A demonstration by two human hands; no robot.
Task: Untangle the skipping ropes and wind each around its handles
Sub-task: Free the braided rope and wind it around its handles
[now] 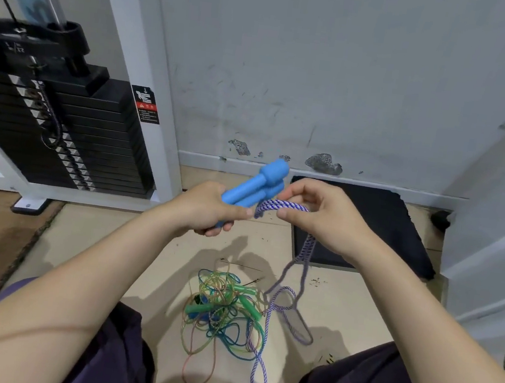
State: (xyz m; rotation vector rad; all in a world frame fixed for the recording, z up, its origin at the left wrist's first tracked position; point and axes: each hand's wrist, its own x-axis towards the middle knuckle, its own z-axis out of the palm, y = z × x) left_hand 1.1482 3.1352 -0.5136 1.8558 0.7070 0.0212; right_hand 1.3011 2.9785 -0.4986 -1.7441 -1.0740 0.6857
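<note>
So the left hand (pixel 207 209) was wrapped around the pair of bright blue plastic skipping-rope handles (pixel 258 188), fingers curled tight round the lower ends, with the knobby tops pointing up and away toward the grey scuffed wall (pixel 323 72). The right hand (pixel 321 217) sat just beside it, thumb and fingers pinching the purple-and-white braided rope (pixel 281 206) where it looped across next to the handles. From there the braided rope hung down in two strands and trailed onto the beige floor (pixel 94 251) between the person's knees, ending in a few loose loops. Right next to those loops, and overlapping them a bit, was a messy tangle of thin see-through plastic ropes (pixel 221 308) in green, blue and orange-ish tints, with green plastic handles (pixel 247 302) buried in the pile. Couldn't tell how many ropes were actually in that knot. Off to the left stood a black gym weight stack (pixel 62 123) in a white frame, with a red-and-black warning sticker (pixel 146 104) on it. A dark mat (pixel 369 212) lay on the floor behind the right hand, up against the wall.
</note>
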